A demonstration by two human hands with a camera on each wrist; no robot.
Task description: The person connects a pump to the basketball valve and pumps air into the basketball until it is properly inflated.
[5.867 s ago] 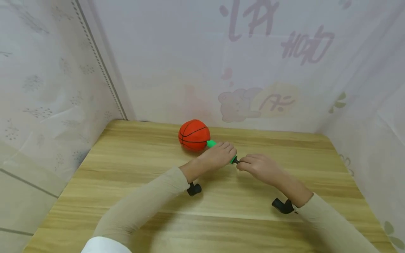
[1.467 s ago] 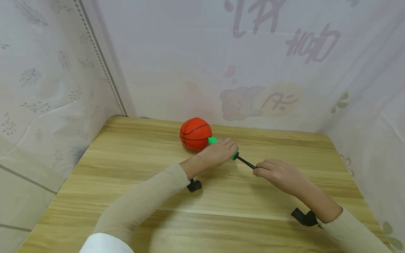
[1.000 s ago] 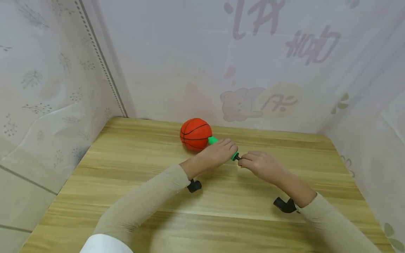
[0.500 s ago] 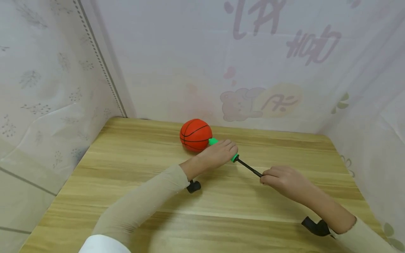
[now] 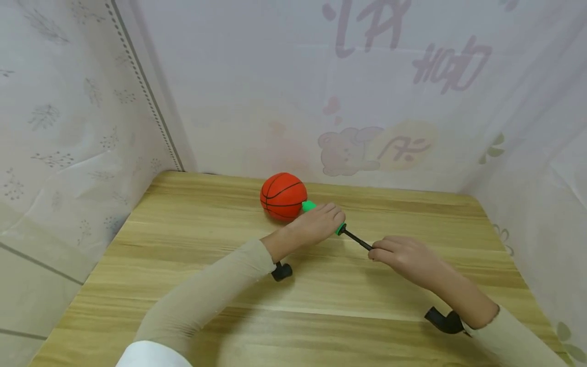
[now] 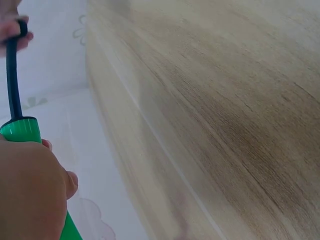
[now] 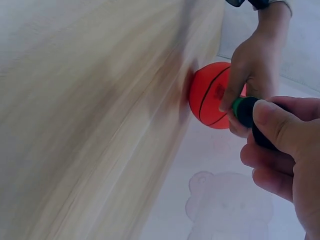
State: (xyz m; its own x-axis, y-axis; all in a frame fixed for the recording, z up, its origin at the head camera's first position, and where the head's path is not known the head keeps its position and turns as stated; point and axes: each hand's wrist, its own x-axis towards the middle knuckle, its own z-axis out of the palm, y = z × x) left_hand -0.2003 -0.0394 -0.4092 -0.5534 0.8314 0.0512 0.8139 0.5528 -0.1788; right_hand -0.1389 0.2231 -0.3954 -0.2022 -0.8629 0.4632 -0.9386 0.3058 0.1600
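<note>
A: How far along is this?

B: Midway through pumping, I'd judge. The red ball [image 5: 283, 197] sits near the back edge of the desk [image 5: 339, 336], and the green pump [image 5: 309, 205] points at its right side. They appear to meet, though the join is too small to make out.

A: And the hands?

B: The left hand [image 5: 316, 224] is wrapped round the pump's barrel [image 6: 22, 131]. The right hand [image 5: 403, 257] pinches the black handle [image 7: 263, 139] between thumb and fingers.

A: Is the stroke finished?

B: No. The black rod [image 5: 357, 238] stands well out of the barrel, so a push seems due.

A: What counts as done, then?

B: The pump is lined up with the ball and both grips are in place. The ball looks fairly round, but I cannot tell how firm it is, so the number of strokes left is anyone's guess.

A: Anything after that?

B: Probably parting pump from ball and setting the pump down; neither is done.
</note>
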